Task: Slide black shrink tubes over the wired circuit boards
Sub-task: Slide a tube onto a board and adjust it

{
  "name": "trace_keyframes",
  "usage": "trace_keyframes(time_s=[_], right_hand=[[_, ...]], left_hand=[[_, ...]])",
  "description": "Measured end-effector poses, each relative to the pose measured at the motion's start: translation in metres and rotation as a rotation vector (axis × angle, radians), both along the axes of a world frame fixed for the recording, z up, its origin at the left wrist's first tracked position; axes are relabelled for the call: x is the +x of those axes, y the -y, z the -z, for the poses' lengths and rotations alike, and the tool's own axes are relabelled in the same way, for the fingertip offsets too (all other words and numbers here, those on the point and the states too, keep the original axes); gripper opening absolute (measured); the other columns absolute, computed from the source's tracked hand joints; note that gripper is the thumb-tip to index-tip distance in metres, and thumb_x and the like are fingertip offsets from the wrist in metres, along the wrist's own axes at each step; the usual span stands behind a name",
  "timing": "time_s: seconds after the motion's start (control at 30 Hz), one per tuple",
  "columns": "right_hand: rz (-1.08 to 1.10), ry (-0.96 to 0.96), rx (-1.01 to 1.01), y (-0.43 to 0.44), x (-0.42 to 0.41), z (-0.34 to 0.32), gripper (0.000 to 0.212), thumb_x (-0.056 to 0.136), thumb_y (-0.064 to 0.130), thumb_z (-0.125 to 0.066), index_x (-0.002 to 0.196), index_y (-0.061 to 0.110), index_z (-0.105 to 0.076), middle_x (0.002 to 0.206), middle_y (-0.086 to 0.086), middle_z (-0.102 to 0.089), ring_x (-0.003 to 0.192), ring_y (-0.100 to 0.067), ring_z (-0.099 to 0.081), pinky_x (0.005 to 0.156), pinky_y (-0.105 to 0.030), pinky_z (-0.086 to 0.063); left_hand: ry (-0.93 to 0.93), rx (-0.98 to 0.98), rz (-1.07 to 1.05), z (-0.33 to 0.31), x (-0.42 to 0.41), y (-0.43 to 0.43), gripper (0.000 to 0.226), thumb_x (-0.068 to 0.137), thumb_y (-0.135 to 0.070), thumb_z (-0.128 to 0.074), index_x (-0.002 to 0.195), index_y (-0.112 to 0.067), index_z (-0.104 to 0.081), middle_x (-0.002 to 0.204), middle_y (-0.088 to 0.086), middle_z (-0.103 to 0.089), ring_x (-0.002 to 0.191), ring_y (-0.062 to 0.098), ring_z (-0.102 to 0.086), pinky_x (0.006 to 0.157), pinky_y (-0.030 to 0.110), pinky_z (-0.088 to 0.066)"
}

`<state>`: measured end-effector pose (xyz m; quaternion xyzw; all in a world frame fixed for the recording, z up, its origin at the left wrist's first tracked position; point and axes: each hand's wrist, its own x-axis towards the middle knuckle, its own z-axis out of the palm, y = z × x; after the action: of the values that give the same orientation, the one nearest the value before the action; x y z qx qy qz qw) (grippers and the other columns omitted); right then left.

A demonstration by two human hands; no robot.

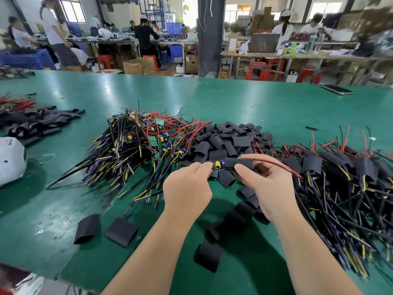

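Pointing wires (276, 166) rightward, right hand (270, 188) grips crosswise shrink tube (238, 162); left hand (187, 188) pinches board (217, 166)

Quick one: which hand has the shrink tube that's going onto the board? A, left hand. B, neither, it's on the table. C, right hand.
C: the right hand grips the black shrink tube, while the left hand pinches the circuit board sticking out of the tube's end.
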<state>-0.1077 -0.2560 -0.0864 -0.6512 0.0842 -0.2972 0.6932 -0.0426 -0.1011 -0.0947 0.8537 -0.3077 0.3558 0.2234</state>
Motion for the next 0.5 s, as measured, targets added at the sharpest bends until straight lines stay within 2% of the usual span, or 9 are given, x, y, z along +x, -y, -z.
trace_keyframes(time_s=[0.1, 0.17, 0.23, 0.3, 0.4, 0.5], right_hand=[[0.009, -0.028, -0.044, 0.005, 0.0, 0.0, 0.027, 0.076, 0.002, -0.076, 0.087, 0.026, -0.075, 0.087, -0.003, -0.075, 0.086, -0.029, -0.071, 0.084, -0.054, -0.056], [-0.036, -0.028, 0.007, 0.008, 0.0, 0.0, 0.027, 0.077, -0.001, -0.075, 0.088, 0.023, -0.075, 0.09, -0.008, -0.074, 0.09, -0.032, -0.07, 0.087, -0.055, -0.054], [-0.114, -0.037, 0.066, 0.009, -0.001, 0.001, 0.025, 0.077, -0.004, -0.073, 0.089, 0.018, -0.075, 0.095, -0.014, -0.073, 0.096, -0.037, -0.067, 0.09, -0.058, -0.052], [-0.155, -0.06, 0.035, 0.01, -0.001, 0.003, 0.025, 0.077, -0.006, -0.072, 0.091, 0.015, -0.075, 0.098, -0.017, -0.072, 0.099, -0.042, -0.065, 0.093, -0.06, -0.049], [-0.17, -0.068, -0.055, 0.014, -0.002, 0.002, 0.026, 0.076, -0.003, -0.074, 0.096, 0.014, -0.074, 0.099, -0.014, -0.072, 0.096, -0.036, -0.067, 0.094, -0.054, -0.051], [-0.2, -0.057, 0.006, 0.015, -0.003, 0.001, 0.029, 0.068, 0.01, -0.08, 0.096, 0.011, -0.073, 0.097, -0.015, -0.072, 0.095, -0.037, -0.068, 0.087, -0.048, -0.055]], left_hand=[[0.012, 0.007, 0.034, 0.001, 0.002, 0.001, 0.028, 0.06, 0.004, -0.06, 0.078, -0.015, -0.071, 0.056, -0.001, -0.056, 0.042, 0.024, -0.045, 0.037, 0.025, -0.03], [0.004, -0.014, 0.045, 0.002, 0.001, 0.001, 0.028, 0.064, 0.003, -0.059, 0.081, -0.015, -0.073, 0.058, -0.001, -0.059, 0.043, 0.024, -0.047, 0.036, 0.026, -0.033], [-0.021, -0.063, 0.06, 0.003, 0.001, 0.0, 0.026, 0.073, 0.0, -0.052, 0.081, -0.015, -0.072, 0.06, -0.002, -0.061, 0.045, 0.025, -0.05, 0.036, 0.03, -0.038], [-0.064, -0.101, 0.079, 0.004, 0.001, -0.001, 0.029, 0.078, -0.005, -0.045, 0.083, -0.015, -0.072, 0.063, -0.002, -0.063, 0.048, 0.026, -0.054, 0.037, 0.034, -0.041], [-0.115, -0.124, 0.095, 0.004, 0.0, 0.0, 0.027, 0.077, -0.003, -0.049, 0.087, -0.014, -0.072, 0.067, -0.001, -0.067, 0.052, 0.028, -0.059, 0.04, 0.037, -0.044], [-0.11, -0.143, 0.108, 0.003, -0.001, 0.0, 0.03, 0.079, -0.004, -0.046, 0.088, -0.013, -0.073, 0.069, -0.002, -0.068, 0.052, 0.027, -0.059, 0.04, 0.036, -0.045]])
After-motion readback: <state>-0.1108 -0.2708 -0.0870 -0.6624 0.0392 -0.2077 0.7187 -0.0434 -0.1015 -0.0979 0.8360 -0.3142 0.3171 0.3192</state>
